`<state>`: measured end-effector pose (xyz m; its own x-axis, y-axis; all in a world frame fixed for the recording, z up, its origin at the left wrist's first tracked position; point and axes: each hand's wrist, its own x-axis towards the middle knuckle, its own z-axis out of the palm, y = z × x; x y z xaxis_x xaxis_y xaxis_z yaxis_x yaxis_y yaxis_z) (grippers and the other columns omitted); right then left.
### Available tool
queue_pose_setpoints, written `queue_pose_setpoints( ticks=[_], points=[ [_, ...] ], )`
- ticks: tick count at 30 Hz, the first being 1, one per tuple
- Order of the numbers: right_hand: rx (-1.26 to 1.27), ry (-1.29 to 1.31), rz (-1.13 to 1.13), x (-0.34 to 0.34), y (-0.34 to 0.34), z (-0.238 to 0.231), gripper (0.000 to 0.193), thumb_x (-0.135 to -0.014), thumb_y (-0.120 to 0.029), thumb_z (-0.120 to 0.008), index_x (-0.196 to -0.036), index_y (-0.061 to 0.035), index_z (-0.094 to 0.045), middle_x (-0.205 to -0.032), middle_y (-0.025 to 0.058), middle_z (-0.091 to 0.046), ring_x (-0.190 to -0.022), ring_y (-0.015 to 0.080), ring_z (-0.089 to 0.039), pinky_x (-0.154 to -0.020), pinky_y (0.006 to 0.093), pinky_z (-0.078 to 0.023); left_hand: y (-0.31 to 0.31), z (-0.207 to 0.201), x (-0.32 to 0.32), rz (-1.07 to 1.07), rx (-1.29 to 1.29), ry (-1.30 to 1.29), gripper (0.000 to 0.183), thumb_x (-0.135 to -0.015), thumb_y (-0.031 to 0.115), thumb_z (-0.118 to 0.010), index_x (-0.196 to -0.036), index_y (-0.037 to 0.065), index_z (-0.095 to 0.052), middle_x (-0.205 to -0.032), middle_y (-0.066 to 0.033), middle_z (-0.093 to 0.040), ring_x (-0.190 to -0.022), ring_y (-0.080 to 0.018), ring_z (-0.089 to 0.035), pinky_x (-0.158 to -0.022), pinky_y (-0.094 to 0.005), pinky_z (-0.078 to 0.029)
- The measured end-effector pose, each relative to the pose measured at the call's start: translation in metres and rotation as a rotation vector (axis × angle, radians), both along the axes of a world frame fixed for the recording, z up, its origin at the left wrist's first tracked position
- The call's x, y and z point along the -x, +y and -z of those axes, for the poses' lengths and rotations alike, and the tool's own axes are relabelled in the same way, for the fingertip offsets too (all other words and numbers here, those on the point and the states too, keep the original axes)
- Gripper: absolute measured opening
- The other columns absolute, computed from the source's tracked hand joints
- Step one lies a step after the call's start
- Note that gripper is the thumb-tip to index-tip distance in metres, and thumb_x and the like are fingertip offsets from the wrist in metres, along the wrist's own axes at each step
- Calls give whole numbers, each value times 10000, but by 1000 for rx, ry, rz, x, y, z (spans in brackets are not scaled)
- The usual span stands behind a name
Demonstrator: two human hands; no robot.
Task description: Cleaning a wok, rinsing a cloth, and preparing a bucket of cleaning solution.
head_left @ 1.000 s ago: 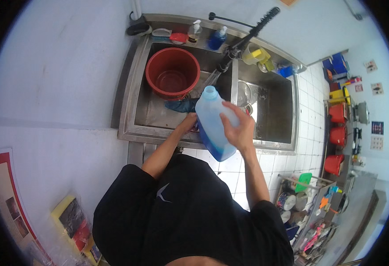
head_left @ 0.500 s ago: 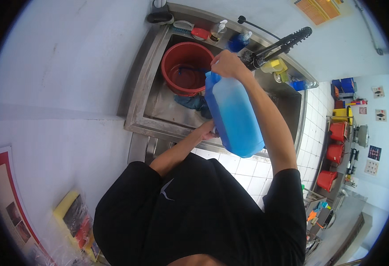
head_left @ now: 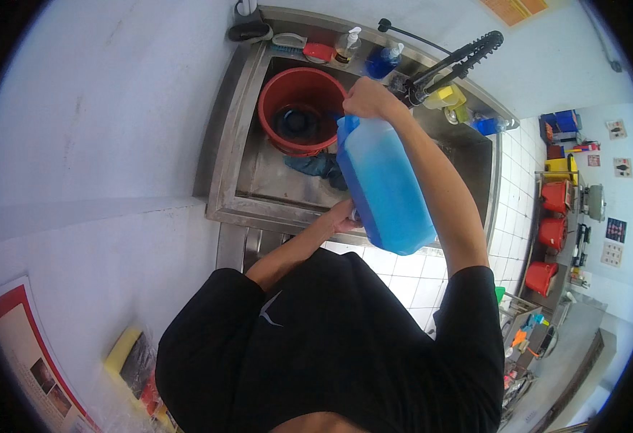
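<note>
A large translucent jug of blue liquid [head_left: 396,187] hangs tilted over the front of the steel sink, its top end toward the red bucket [head_left: 269,115]. My right hand [head_left: 369,99] is closed round the jug's top end. Lower down, against the jug's left side, my left hand [head_left: 344,216] has its fingers curled and partly hidden by the jug; a small whitish part shows at them. Dark blue liquid [head_left: 298,124] lies in the bottom of the bucket. A dark teal cloth or glove [head_left: 315,166] lies in the basin beside the bucket.
Along the sink's back ledge stand a brush [head_left: 289,41], a red scrubber [head_left: 318,52], a clear pump bottle [head_left: 346,47] and a blue pump bottle [head_left: 383,61]. A black spring tap [head_left: 460,61] rises right of my right hand. Red buckets [head_left: 553,232] line a far-right shelf.
A thin blue stream seen earlier in the bucket no longer shows; dark blue liquid is now visible at its bottom. The jug is slightly more tilted, with both hands still on it.
</note>
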<state>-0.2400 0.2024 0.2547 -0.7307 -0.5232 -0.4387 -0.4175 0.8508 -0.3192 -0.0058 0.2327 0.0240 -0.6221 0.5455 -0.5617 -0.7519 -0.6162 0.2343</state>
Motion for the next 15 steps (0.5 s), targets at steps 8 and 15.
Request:
queue_pose_setpoints(
  ticks=[8, 15],
  points=[
    [56, 13, 56, -12, 11, -24, 481, -697, -260, -606, -1002, 109, -652, -1062, 341, -614, -1053, 439, -601, -927, 427, -488, -2, -11, 8, -78, 13, -23, 381, -974, 433, -477, -1236, 157, -509, -1161, 8, -532, -961, -138, -551, -684, -323, -501],
    [58, 66, 87, -14, 8, -31, 465, -692, -269, -608, -968, 100, -665, -1033, 331, -626, -1030, 437, -611, -918, 427, -493, -6, -18, 11, -52, 39, -35, 381, -972, 430, -482, -1245, 165, -505, -1213, 28, -498, -978, -143, -537, -723, -343, -492]
  ],
)
